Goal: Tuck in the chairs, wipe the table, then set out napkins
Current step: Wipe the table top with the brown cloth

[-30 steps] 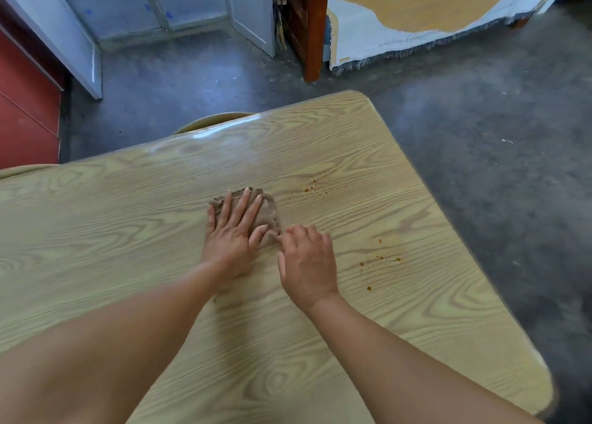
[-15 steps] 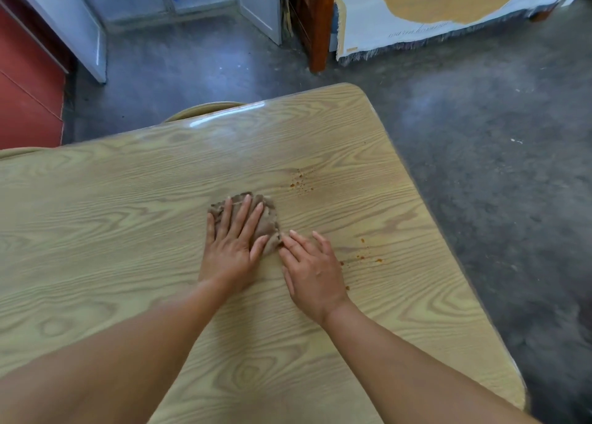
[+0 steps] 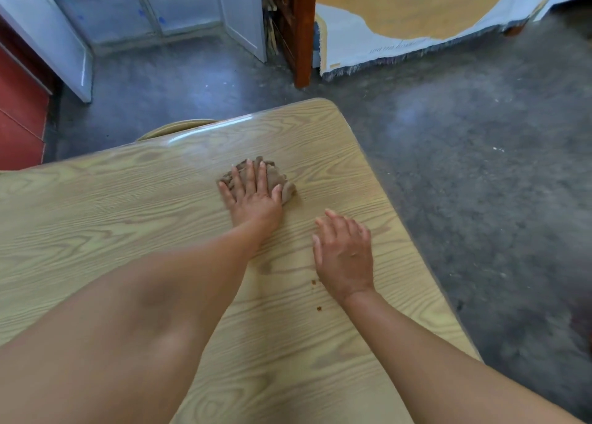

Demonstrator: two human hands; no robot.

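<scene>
Cloth (image 3: 279, 181), brown and bunched, sits toward the far right corner of the table (image 3: 96, 215). The left hand (image 3: 253, 199) presses it flat, fingers straight and spread. The right hand (image 3: 344, 250) is nearer the right edge, fingers loosely bent and holding nothing; I cannot tell whether it touches the wood. A chair back (image 3: 176, 128) shows tucked at the far edge, so wiping looks to be the step in hand. Crumbs (image 3: 314, 282) lie just beside the right wrist, so the next sweep should draw the cloth back over them.
</scene>
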